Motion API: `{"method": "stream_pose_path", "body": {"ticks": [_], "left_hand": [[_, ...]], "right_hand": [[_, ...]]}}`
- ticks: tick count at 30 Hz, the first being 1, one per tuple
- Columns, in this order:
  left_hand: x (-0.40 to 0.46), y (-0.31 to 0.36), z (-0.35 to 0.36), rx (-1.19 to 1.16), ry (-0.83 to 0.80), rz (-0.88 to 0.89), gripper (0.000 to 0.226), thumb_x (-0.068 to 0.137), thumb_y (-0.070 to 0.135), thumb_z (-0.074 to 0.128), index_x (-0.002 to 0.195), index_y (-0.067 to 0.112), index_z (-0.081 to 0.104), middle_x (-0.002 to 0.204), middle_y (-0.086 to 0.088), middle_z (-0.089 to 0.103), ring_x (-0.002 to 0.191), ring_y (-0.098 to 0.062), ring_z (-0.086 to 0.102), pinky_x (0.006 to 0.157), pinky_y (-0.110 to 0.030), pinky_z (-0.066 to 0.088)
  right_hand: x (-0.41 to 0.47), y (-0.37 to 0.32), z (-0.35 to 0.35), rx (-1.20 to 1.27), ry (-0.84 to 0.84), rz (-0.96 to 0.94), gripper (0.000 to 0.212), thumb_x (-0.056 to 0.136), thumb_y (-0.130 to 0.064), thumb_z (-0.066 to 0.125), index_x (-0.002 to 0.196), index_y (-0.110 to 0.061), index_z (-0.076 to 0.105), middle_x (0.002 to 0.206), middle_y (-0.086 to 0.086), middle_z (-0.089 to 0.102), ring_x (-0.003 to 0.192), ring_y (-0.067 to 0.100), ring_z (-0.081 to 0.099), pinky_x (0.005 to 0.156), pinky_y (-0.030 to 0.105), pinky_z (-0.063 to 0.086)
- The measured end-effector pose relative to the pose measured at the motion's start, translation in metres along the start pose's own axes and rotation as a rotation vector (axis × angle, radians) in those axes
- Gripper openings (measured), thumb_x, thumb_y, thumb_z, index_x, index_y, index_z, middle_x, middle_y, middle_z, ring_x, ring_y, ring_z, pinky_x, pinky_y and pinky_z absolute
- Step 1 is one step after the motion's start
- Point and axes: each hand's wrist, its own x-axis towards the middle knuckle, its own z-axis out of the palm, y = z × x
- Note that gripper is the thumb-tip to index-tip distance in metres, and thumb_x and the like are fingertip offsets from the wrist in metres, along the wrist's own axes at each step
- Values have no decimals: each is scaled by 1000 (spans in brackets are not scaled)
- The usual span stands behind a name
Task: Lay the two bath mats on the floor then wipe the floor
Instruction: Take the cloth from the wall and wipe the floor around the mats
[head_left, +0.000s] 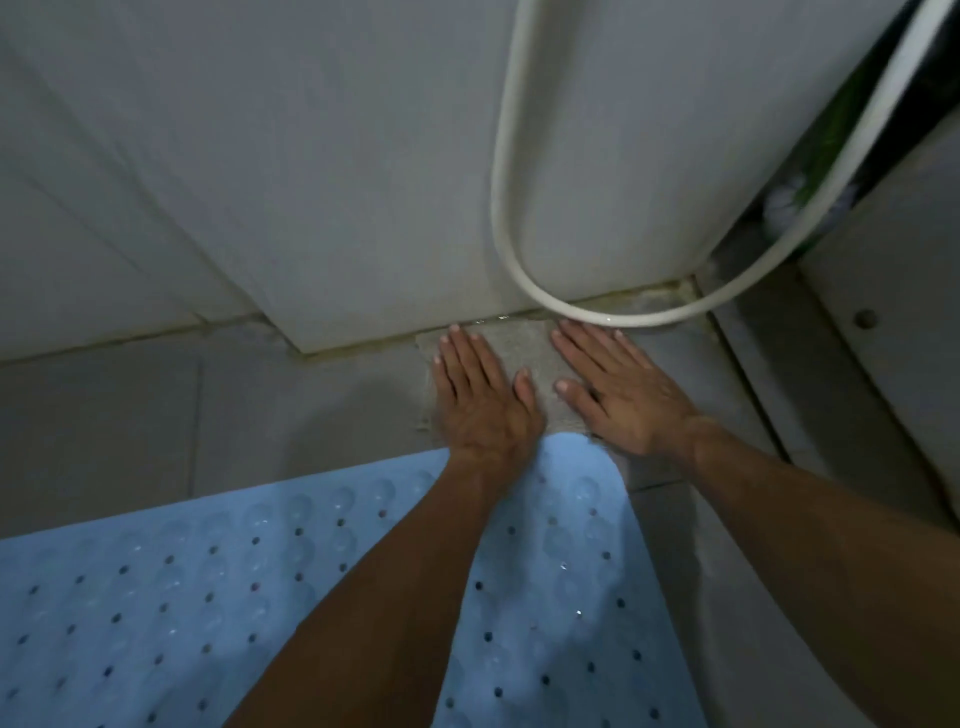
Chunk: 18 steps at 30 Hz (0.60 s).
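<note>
A grey cloth (511, 358) is pressed flat on the floor (156, 415) by the left hand (480, 389) and the right hand (618, 395), fingers straight and slightly apart. A blue bath mat (156, 597) is laid just behind it, near the wall (311, 182) and a white hose (506, 208).

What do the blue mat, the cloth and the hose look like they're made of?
Blue mat: likely soft rubber or PVC, with moulded bubbles and drain holes. Cloth: grey fabric, seemingly terry or microfibre, nubbly with a frayed edge. Hose: smooth glossy white plastic, probably.
</note>
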Motion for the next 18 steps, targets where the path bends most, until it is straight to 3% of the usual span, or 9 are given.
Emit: {"method": "stream_pose_path", "body": {"ticks": [3,8,13,18], "left_hand": [[3,32,5,14,-61,75,73,98,44,19,151,-5,9,159,-27,2,148,-39,2,121,-49,0],[-8,68,10,18,-81,183,77,92,46,5,151,-3,11,159,-25,5,148,-37,3,121,-49,2],[-30,87,10,33,-135,289,71,99,44,15,151,-2,4,160,-22,-1,149,-35,-3,121,-48,-1],[-62,88,4,89,-201,416,70,99,44,9,152,0,-5,160,-20,-10,149,-32,-9,121,-46,-4]], "right_hand": [[-22,25,-2,11,0,80,63,102,-56,19,158,-31,4,165,-12,0,151,5,-5,122,31,-6],[-58,50,5,41,44,214,64,102,-55,20,158,-29,3,166,-10,-2,152,8,-5,122,34,-5],[-102,48,10,73,51,293,66,102,-54,15,159,-24,0,166,-5,-6,152,12,-10,123,35,-6],[-142,38,15,96,52,316,66,102,-54,14,158,-23,-2,166,-3,-9,151,12,-13,123,35,-7]]}}
